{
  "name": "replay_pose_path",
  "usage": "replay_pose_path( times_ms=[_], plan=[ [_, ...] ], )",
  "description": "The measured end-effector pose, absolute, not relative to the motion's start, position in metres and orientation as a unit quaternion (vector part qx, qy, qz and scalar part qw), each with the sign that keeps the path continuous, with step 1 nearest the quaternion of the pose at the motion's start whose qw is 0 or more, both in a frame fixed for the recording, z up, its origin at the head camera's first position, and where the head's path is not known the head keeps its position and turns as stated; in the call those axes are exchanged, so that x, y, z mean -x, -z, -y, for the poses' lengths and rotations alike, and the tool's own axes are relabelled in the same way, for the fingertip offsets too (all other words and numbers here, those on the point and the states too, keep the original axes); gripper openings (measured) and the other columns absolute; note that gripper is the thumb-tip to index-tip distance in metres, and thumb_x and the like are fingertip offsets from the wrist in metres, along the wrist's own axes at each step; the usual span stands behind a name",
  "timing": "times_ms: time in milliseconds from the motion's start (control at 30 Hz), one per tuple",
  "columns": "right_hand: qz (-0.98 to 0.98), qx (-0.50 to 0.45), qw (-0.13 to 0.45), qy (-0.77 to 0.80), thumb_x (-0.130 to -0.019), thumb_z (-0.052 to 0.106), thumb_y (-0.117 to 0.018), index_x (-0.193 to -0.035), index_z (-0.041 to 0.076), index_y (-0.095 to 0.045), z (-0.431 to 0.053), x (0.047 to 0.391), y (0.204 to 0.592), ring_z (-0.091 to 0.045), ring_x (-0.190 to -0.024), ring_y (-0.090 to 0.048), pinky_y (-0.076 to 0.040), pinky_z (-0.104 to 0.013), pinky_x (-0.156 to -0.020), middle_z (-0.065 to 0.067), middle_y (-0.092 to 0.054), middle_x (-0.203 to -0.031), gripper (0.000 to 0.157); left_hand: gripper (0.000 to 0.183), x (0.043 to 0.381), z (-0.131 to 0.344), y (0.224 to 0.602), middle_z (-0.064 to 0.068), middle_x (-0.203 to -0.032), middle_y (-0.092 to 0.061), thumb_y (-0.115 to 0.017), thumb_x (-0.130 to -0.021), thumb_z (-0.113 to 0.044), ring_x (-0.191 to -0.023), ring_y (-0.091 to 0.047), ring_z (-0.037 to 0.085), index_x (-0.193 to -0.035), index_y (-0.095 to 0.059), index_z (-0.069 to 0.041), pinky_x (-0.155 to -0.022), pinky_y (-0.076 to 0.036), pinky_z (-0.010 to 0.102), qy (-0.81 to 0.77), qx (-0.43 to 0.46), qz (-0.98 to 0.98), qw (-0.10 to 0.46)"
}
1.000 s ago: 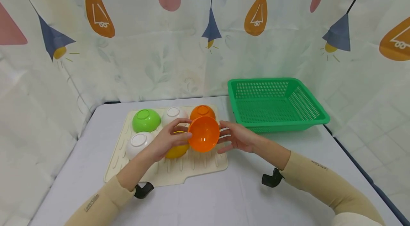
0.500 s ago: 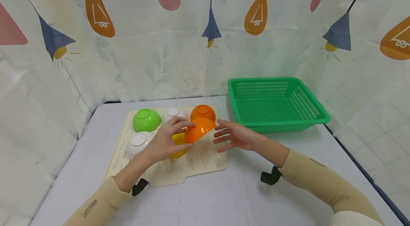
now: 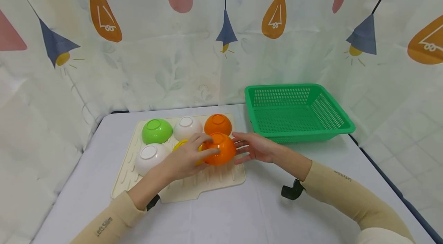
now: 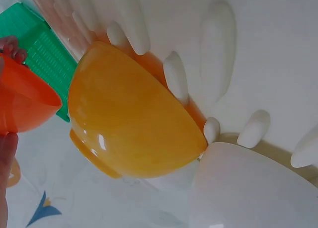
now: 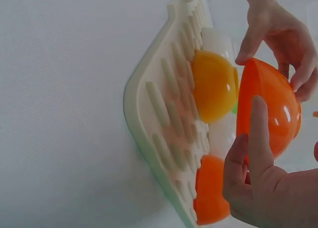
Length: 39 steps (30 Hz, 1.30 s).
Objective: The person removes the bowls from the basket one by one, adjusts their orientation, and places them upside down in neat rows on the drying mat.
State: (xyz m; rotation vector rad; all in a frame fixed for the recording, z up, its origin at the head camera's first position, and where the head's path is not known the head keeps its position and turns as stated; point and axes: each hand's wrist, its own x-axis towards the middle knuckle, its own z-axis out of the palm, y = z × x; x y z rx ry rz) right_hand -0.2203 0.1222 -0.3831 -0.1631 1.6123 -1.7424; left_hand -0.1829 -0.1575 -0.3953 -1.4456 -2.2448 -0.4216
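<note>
An orange bowl [image 3: 221,149] is held upside down above the right part of a cream drying mat [image 3: 221,176]. My left hand [image 3: 185,159] grips its left side, with fingers over the outside and thumb at the rim. My right hand [image 3: 256,148] stands at the bowl's right side, fingers extended beside it; in the right wrist view a straight finger lies across the bowl. Under and behind the left hand a yellow bowl [image 4: 134,114] sits upside down on the mat, partly hidden. Another orange bowl [image 3: 218,124] rests upside down just behind the held one.
More upturned bowls stand on the mat: a green bowl [image 3: 157,131] and a white bowl [image 3: 187,127] at the back, another white bowl [image 3: 149,155] at front left. A green basket [image 3: 297,136] stands at the back right of the white-covered table [image 3: 242,217].
My left hand has turned the orange bowl over, from its inside facing me, through a tilt, to base up. The right hand, apart half a second ago, is now against the bowl's side.
</note>
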Motion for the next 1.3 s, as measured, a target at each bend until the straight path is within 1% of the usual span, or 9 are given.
replay_pose_path(
  times_ms=[267, 400, 600, 800, 867, 933, 1100, 1200, 1300],
  plan=[
    [-0.643, 0.066, 0.375, 0.665, -0.106, 0.035, -0.057, -0.139, -0.004, -0.052, -0.120, 0.222, 0.388, -0.034, -0.114, -0.059, -0.058, -0.049, -0.088, -0.021, -0.053, -0.131, 0.052, 0.047, 0.184, 0.150, 0.399, 0.015, -0.119, -0.055, -0.089, -0.076, -0.004, -0.117, -0.052, 0.033, -0.117, -0.069, -0.017, -0.091, -0.057, 0.035, 0.073, 0.558, 0.782, 0.268],
    [-0.657, 0.074, 0.372, 0.651, -0.105, 0.034, -0.059, -0.140, -0.007, -0.049, -0.120, 0.223, 0.388, -0.032, -0.112, -0.061, -0.058, -0.047, -0.089, -0.020, -0.054, -0.132, 0.055, 0.040, 0.185, 0.146, 0.401, 0.016, -0.119, -0.056, -0.083, -0.082, -0.002, -0.117, -0.053, 0.034, -0.117, -0.070, -0.016, -0.094, -0.055, 0.035, 0.059, 0.563, 0.777, 0.274],
    [-0.675, 0.066, 0.363, 0.639, -0.103, 0.030, -0.063, -0.143, -0.010, -0.042, -0.118, 0.223, 0.387, -0.032, -0.110, -0.064, -0.059, -0.046, -0.087, -0.021, -0.056, -0.135, 0.061, 0.041, 0.184, 0.142, 0.405, 0.017, -0.118, -0.056, -0.084, -0.081, -0.002, -0.117, -0.055, 0.037, -0.117, -0.070, -0.016, -0.094, -0.056, 0.037, 0.049, 0.566, 0.770, 0.290],
    [-0.689, 0.062, 0.352, 0.631, -0.101, 0.028, -0.065, -0.141, -0.010, -0.042, -0.115, 0.223, 0.390, -0.032, -0.106, -0.066, -0.060, -0.046, -0.084, -0.020, -0.059, -0.130, 0.060, 0.036, 0.182, 0.140, 0.407, 0.016, -0.118, -0.056, -0.080, -0.084, 0.000, -0.116, -0.055, 0.036, -0.116, -0.070, -0.014, -0.095, -0.055, 0.037, 0.048, 0.569, 0.767, 0.293],
    [-0.694, 0.061, 0.348, 0.627, -0.101, 0.027, -0.065, -0.140, -0.010, -0.043, -0.115, 0.223, 0.391, -0.032, -0.106, -0.066, -0.060, -0.046, -0.083, -0.020, -0.059, -0.129, 0.059, 0.038, 0.182, 0.140, 0.407, 0.016, -0.119, -0.056, -0.080, -0.085, 0.000, -0.116, -0.054, 0.035, -0.118, -0.068, -0.014, -0.097, -0.054, 0.037, 0.059, 0.565, 0.773, 0.282],
    [-0.700, 0.058, 0.343, 0.624, -0.100, 0.027, -0.065, -0.139, -0.010, -0.044, -0.114, 0.223, 0.390, -0.031, -0.105, -0.065, -0.061, -0.045, -0.082, -0.019, -0.059, -0.128, 0.057, 0.046, 0.181, 0.139, 0.408, 0.017, -0.124, -0.054, -0.085, -0.082, -0.003, -0.120, -0.052, 0.035, -0.123, -0.065, -0.014, -0.098, -0.053, 0.039, 0.083, 0.552, 0.788, 0.260],
    [-0.712, 0.046, 0.333, 0.616, -0.099, 0.025, -0.065, -0.136, -0.008, -0.045, -0.113, 0.222, 0.389, -0.032, -0.103, -0.065, -0.061, -0.045, -0.080, -0.019, -0.057, -0.129, 0.054, 0.072, 0.178, 0.137, 0.407, 0.020, -0.143, -0.042, -0.091, -0.079, -0.018, -0.132, -0.043, 0.037, -0.139, -0.052, -0.015, -0.100, -0.053, 0.045, 0.175, 0.461, 0.855, 0.160],
    [-0.719, 0.040, 0.320, 0.616, -0.098, 0.025, -0.065, -0.135, -0.007, -0.046, -0.112, 0.222, 0.390, -0.032, -0.104, -0.065, -0.062, -0.044, -0.078, -0.019, -0.055, -0.130, 0.052, 0.075, 0.176, 0.137, 0.407, 0.022, -0.147, -0.040, -0.090, -0.081, -0.027, -0.132, -0.045, 0.039, -0.142, -0.049, -0.015, -0.097, -0.055, 0.046, 0.205, 0.405, 0.882, 0.121],
    [-0.734, 0.051, 0.296, 0.609, -0.099, 0.025, -0.064, -0.132, -0.005, -0.046, -0.111, 0.218, 0.393, -0.032, -0.105, -0.064, -0.062, -0.043, -0.076, -0.019, -0.054, -0.130, 0.048, 0.073, 0.175, 0.136, 0.407, 0.023, -0.147, -0.042, -0.088, -0.083, -0.032, -0.129, -0.049, 0.041, -0.143, -0.051, -0.014, -0.096, -0.055, 0.049, 0.214, 0.377, 0.895, 0.102]
  ],
)
